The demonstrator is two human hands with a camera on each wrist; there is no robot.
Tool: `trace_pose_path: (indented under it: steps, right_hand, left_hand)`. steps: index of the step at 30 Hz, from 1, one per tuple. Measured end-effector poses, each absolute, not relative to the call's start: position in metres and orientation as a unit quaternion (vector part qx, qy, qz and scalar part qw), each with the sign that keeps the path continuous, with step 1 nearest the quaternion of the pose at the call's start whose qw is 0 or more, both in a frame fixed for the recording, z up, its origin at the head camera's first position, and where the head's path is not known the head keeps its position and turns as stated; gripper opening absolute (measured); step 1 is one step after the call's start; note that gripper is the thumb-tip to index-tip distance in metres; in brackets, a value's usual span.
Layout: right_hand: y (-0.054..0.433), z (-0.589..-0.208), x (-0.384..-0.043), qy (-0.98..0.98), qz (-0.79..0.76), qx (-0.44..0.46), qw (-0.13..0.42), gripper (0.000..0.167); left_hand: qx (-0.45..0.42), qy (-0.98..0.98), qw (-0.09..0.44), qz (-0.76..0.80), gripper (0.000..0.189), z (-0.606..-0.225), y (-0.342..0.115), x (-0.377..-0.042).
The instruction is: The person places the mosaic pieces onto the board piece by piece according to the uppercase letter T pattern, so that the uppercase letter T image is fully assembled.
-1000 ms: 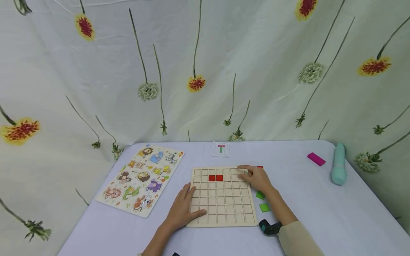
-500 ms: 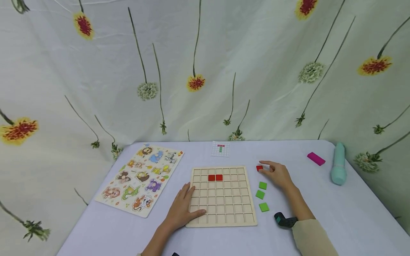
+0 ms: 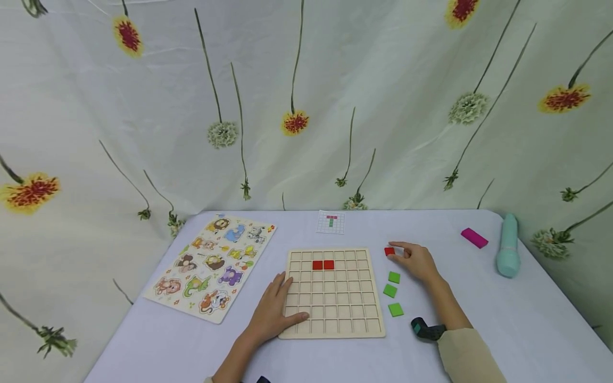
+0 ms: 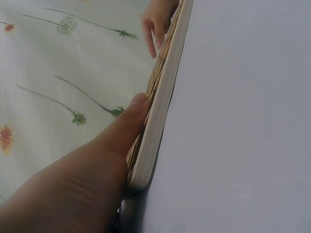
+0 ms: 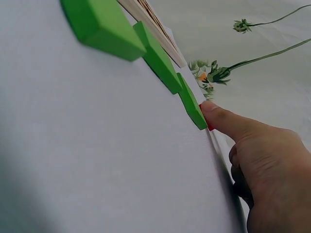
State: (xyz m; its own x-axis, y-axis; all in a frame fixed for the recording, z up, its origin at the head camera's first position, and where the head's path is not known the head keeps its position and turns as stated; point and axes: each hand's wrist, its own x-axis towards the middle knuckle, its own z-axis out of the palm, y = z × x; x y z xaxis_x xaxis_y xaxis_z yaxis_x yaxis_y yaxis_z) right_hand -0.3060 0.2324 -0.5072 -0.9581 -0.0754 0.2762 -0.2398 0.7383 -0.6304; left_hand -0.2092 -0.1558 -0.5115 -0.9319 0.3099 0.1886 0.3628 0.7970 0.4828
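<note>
A pale wooden grid board (image 3: 337, 304) lies in the middle of the table, with two red square tiles (image 3: 323, 265) side by side in its second row. My left hand (image 3: 275, 314) rests on the board's left edge, fingers extended and thumb (image 4: 132, 116) over the front left part. To the right of the board, my right hand (image 3: 416, 260) has its thumb and index finger around a third red square tile (image 3: 389, 251). Several green square tiles (image 3: 390, 290) form a loose column between the board and my right forearm; the right wrist view shows them as thick blocks (image 5: 160, 60).
A small card (image 3: 331, 222) printed with a T on a grid lies behind the board. An animal puzzle board (image 3: 210, 268) is at the left. Toward the back right are a magenta block (image 3: 474, 238) and a mint-green bottle-shaped object (image 3: 508, 247). A flowered cloth (image 3: 306, 159) hangs behind.
My right hand has moved right from the board's upper right corner to the loose red tile and stays there, uncovering the green tiles. My left hand has kept its place.
</note>
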Motion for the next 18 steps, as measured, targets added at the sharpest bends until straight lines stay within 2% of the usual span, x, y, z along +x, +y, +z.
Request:
trace_pose_path:
  steps: [3, 9, 18]
  right_hand:
    - [0.2329, -0.5075, -0.3064, -0.927, 0.346, 0.087, 0.112, 0.046]
    - [0.2325, -0.5039, -0.3042, -0.920, 0.344, 0.119, 0.146, 0.048]
    - [0.2320, -0.5050, -0.3059, -0.934, 0.332, 0.082, 0.102, 0.036]
  left_hand:
    - [-0.178, -0.947, 0.050, -0.263, 0.100, -0.5112, -0.1559, -0.2095]
    - [-0.176, -0.946, 0.048, -0.268, 0.099, -0.5080, -0.1551, -0.2093]
    - [-0.173, -0.948, 0.046, -0.265, 0.099, -0.5096, -0.1549, -0.2092]
